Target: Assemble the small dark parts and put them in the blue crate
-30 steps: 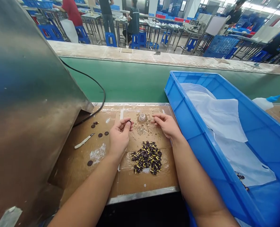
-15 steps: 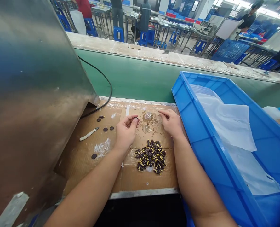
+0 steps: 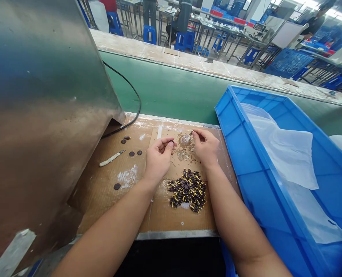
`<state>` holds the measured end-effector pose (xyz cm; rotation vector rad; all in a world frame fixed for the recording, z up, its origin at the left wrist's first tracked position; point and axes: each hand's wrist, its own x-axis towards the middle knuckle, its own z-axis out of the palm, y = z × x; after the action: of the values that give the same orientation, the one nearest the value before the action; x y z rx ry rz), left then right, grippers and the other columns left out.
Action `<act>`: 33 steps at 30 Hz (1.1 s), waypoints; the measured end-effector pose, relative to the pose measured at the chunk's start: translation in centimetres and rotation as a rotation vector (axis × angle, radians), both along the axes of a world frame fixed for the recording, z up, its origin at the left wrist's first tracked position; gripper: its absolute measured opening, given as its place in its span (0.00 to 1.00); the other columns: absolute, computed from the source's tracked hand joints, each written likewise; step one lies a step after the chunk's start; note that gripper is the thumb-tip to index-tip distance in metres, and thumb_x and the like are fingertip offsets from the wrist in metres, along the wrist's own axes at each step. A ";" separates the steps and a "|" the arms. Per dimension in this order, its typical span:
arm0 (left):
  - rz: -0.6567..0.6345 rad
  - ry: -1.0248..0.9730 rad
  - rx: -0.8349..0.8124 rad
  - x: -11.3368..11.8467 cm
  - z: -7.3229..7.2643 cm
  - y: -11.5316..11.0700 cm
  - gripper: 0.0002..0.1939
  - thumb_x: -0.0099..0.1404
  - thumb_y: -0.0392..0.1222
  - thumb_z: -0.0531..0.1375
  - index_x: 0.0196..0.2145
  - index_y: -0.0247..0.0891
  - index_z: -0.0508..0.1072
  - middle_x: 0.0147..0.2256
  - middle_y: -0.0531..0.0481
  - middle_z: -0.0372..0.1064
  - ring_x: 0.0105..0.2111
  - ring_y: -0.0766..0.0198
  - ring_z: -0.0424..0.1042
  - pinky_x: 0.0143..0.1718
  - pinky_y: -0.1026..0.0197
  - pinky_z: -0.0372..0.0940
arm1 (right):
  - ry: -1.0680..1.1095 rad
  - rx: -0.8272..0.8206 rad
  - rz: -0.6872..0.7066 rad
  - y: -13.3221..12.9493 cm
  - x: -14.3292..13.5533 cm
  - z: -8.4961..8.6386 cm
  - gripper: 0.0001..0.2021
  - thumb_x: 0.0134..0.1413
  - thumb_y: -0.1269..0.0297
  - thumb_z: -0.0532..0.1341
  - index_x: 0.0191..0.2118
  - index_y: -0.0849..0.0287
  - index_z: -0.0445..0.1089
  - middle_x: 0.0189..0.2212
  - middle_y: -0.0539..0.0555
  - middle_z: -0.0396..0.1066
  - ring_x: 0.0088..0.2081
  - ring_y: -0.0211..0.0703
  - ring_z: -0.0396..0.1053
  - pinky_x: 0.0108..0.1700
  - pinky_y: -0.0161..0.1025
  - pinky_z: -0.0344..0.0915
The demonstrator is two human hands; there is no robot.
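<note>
My left hand is closed in a pinch on a small dark round disc, mostly covered by the fingers. My right hand pinches a tiny dark piece between thumb and fingertips, too small to name. Between the hands a small clear, round holder stands on the cardboard, with brown crumbs around it. Nearer me lies a heap of small dark-brown pieces with yellow ends. Several loose dark discs lie to the left of my left hand.
A white-handled knife lies on the cardboard mat. A metal housing rises at the left, with a black cable behind. At the right, a large blue crate holds white translucent sheets. People are farther back.
My right hand has moved a little left toward the clear holder, and the tiny dark piece now shows at its fingertips. The left hand keeps its pinch. The view has shifted slightly.
</note>
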<state>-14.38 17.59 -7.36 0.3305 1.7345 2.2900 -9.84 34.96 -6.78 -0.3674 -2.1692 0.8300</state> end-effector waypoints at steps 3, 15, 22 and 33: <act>-0.009 0.000 -0.007 0.0 0.1 -0.1 0.11 0.66 0.42 0.64 0.44 0.36 0.77 0.39 0.42 0.77 0.37 0.64 0.75 0.43 0.60 0.71 | -0.005 0.087 0.006 -0.2 -0.1 0.1 0.11 0.64 0.62 0.59 0.43 0.56 0.79 0.40 0.56 0.80 0.41 0.48 0.76 0.45 0.46 0.72; -0.013 -0.001 0.000 0.0 0.4 -0.1 0.10 0.66 0.40 0.63 0.44 0.36 0.76 0.38 0.42 0.77 0.38 0.63 0.75 0.45 0.57 0.72 | -0.035 0.201 0.016 -0.5 -0.1 -0.1 0.10 0.66 0.64 0.59 0.44 0.57 0.79 0.40 0.56 0.80 0.42 0.48 0.75 0.47 0.46 0.70; -0.003 -0.006 0.019 0.2 0.5 0.0 0.09 0.66 0.40 0.63 0.44 0.36 0.77 0.39 0.42 0.76 0.37 0.62 0.75 0.44 0.59 0.72 | -0.078 0.178 0.036 -0.6 0.1 0.2 0.12 0.67 0.62 0.57 0.45 0.54 0.78 0.41 0.56 0.78 0.43 0.48 0.74 0.49 0.48 0.70; -0.032 -0.101 0.074 0.3 0.7 0.0 0.12 0.64 0.40 0.65 0.44 0.33 0.76 0.39 0.39 0.77 0.35 0.62 0.77 0.43 0.58 0.74 | -0.074 0.071 -0.065 0.4 0.8 0.2 0.10 0.63 0.63 0.59 0.41 0.59 0.78 0.37 0.57 0.79 0.37 0.48 0.74 0.44 0.47 0.71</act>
<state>-14.05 17.61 -6.65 0.2497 1.5888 2.3101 -9.07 35.36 -6.61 -0.4364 -2.2364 0.7116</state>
